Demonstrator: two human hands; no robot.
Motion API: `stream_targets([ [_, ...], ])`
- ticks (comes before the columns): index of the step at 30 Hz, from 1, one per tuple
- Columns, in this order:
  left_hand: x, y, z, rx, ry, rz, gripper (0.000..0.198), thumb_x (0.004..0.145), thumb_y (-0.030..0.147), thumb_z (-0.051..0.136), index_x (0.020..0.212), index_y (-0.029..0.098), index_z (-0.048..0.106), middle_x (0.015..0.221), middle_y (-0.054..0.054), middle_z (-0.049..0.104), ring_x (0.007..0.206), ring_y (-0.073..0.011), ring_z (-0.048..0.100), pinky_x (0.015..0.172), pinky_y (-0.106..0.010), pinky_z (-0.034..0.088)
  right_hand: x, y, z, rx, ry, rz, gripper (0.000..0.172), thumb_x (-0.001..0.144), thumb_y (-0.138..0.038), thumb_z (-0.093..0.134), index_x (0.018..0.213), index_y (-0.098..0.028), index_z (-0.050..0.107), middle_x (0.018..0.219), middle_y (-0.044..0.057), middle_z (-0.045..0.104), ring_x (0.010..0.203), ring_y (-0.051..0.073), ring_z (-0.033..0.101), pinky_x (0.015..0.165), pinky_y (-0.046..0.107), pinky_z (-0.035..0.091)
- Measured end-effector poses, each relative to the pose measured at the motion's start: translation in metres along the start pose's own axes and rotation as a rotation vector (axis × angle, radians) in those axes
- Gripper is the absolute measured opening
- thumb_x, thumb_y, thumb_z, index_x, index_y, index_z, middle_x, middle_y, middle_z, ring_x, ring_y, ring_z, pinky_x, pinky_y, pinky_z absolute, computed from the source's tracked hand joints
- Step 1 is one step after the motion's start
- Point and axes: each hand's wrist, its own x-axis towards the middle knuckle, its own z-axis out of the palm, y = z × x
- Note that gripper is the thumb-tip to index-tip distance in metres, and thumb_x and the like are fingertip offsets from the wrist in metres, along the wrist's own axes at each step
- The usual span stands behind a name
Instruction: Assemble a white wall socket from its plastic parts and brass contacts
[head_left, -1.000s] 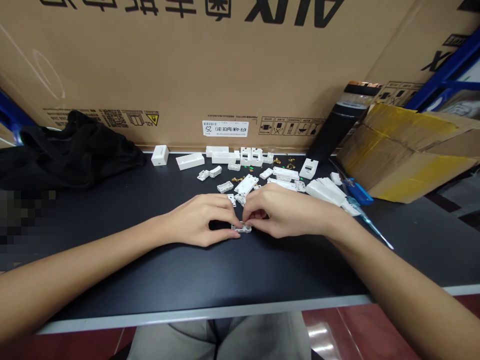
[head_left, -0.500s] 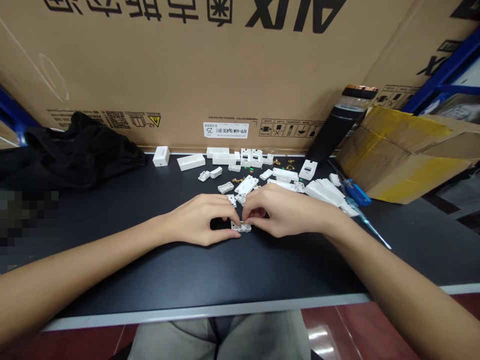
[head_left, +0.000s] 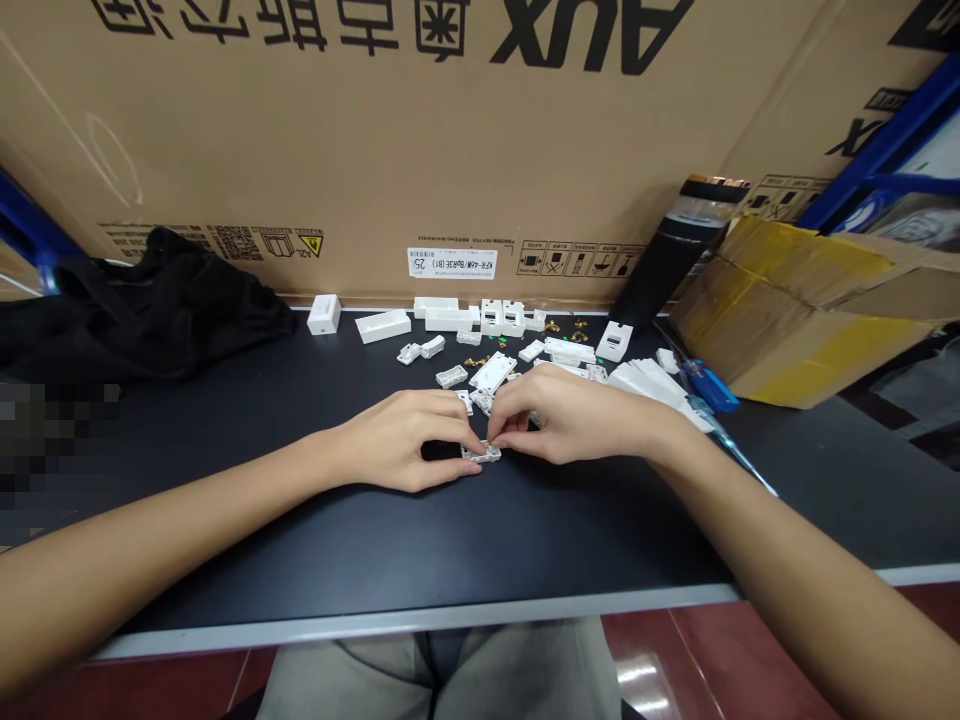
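On the black table top lies a small white plastic housing [head_left: 484, 455] with moulded compartments. My left hand [head_left: 411, 440] grips its left end between thumb and forefinger. At its right end, the thumb and forefinger of my right hand [head_left: 551, 415] are pinched on a small brass-coloured metal piece [head_left: 489, 443], mostly hidden by the fingertips. Just behind the hands lie a flat white plate [head_left: 493, 373], a white moulded part [head_left: 451, 377] and loose brass pieces [head_left: 475, 361].
White socket covers [head_left: 513, 318] and white boxes [head_left: 383, 326] line the back against a large carton [head_left: 360, 150]. To the right are a black bottle [head_left: 671, 250], a taped cardboard box [head_left: 810, 310], a blue-handled tool [head_left: 711, 386] and a screwdriver [head_left: 739, 455]. Black cloth [head_left: 165, 310] lies left.
Both hands stay at the white housing. My right hand's fingertips have risen very slightly, and the brass piece shows a little more. The view has shifted a little.
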Motion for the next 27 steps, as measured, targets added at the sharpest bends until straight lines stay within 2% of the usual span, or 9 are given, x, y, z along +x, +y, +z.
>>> stream_targets([
  [6,0.001,-0.001,0.001,-0.001,0.013,0.026,0.015,0.098,0.029,0.067,0.105,0.020,0.076,0.092,-0.004,0.074,0.086,-0.0169,0.069,0.082,-0.030,0.053,0.000,-0.003,0.001,-0.045,-0.034,-0.018,0.021,0.083,-0.004,0.063,0.086,-0.017,0.078,0.086,0.003,0.076,0.076,0.016,0.067,0.072,0.027,0.046],
  [11,0.004,0.002,-0.002,0.083,-0.003,0.044,0.015,0.100,0.031,0.064,0.097,0.020,0.075,0.090,-0.004,0.072,0.084,-0.0168,0.068,0.081,-0.031,0.049,0.000,-0.011,0.002,-0.099,-0.041,0.042,0.017,0.089,-0.013,0.064,0.077,-0.019,0.074,0.081,0.004,0.074,0.073,0.017,0.065,0.073,0.029,0.046],
  [14,0.005,0.004,-0.004,0.152,-0.036,0.064,0.018,0.102,0.031,0.060,0.096,0.020,0.073,0.092,-0.005,0.072,0.086,-0.0179,0.067,0.082,-0.032,0.048,0.000,-0.009,0.002,-0.097,-0.034,-0.013,0.017,0.092,-0.016,0.062,0.078,-0.017,0.073,0.078,0.004,0.072,0.072,0.016,0.063,0.073,0.028,0.045],
  [17,0.006,0.004,-0.006,0.158,-0.061,0.078,0.020,0.105,0.032,0.054,0.107,0.021,0.072,0.097,-0.005,0.073,0.093,-0.0186,0.067,0.086,-0.033,0.047,-0.001,0.000,-0.001,-0.052,0.036,-0.082,0.015,0.093,-0.018,0.061,0.083,-0.016,0.072,0.081,0.003,0.071,0.072,0.014,0.062,0.071,0.026,0.045],
  [19,0.005,0.003,-0.007,0.148,-0.059,0.066,0.023,0.107,0.031,0.051,0.116,0.022,0.070,0.101,-0.004,0.074,0.095,-0.0187,0.067,0.087,-0.034,0.047,-0.001,0.008,-0.003,-0.069,0.127,-0.061,0.018,0.096,-0.022,0.060,0.083,-0.016,0.072,0.081,0.003,0.069,0.073,0.014,0.062,0.070,0.026,0.044],
  [23,0.002,-0.004,-0.012,0.227,0.050,-0.090,0.027,0.107,0.034,0.046,0.113,0.019,0.068,0.102,-0.007,0.071,0.094,-0.0205,0.063,0.086,-0.035,0.048,0.001,0.026,0.000,-0.235,0.289,0.055,0.018,0.098,-0.023,0.055,0.092,-0.016,0.071,0.089,0.005,0.069,0.082,0.017,0.062,0.075,0.029,0.045],
  [27,-0.002,-0.022,-0.016,0.272,0.064,-0.323,0.033,0.107,0.042,0.044,0.113,0.022,0.068,0.117,-0.007,0.067,0.110,-0.0235,0.061,0.099,-0.039,0.049,0.005,0.041,0.011,-0.313,0.324,0.131,0.024,0.100,-0.024,0.052,0.113,-0.015,0.071,0.105,0.010,0.071,0.096,0.022,0.062,0.086,0.035,0.045],
])
